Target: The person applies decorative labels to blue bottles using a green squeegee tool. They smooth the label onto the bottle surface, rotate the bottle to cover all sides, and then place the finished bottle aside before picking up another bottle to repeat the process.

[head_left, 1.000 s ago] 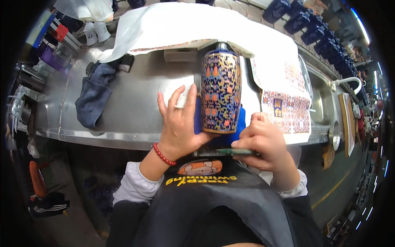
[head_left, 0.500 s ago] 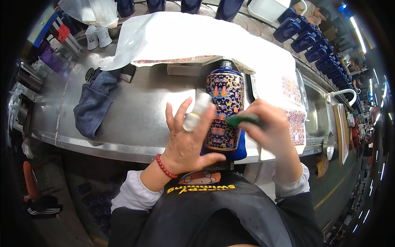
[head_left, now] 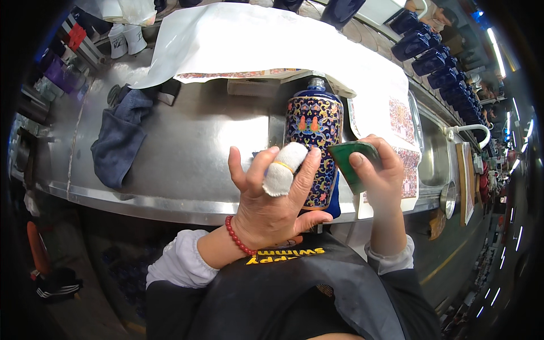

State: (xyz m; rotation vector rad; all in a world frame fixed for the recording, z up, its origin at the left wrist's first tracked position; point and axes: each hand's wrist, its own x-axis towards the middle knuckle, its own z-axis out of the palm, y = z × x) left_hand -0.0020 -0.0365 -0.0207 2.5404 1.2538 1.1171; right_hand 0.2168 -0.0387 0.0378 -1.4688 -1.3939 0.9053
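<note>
A dark blue bottle [head_left: 314, 127], covered in a colourful floral pattern, lies in front of me with its neck pointing away. My left hand [head_left: 272, 195] is over its lower left side, fingers spread, with the index fingertip on or just above the pattern. One finger wears a white cloth finger cover [head_left: 288, 167] with a yellow band. Just right of the bottle, my right hand [head_left: 381, 173] pinches a flat green scraper [head_left: 350, 164] between thumb and fingers. Its corner is close to the bottle's side; whether it touches is unclear. A blue pad [head_left: 335, 198] shows partly beneath the bottle.
White sheets [head_left: 226, 42] cover the back of the metal bench [head_left: 187, 147]; patterned sheets [head_left: 409, 161] lie at the right. A blue-grey cloth [head_left: 119, 141] rests on the left. Beyond the right end are a sink [head_left: 433, 153] and several blue bottles [head_left: 428, 59].
My right hand has drawn slightly right, and the scraper has turned so its flat face shows. My left hand has moved right, over the bottle's lower part. The view has shifted slightly.
</note>
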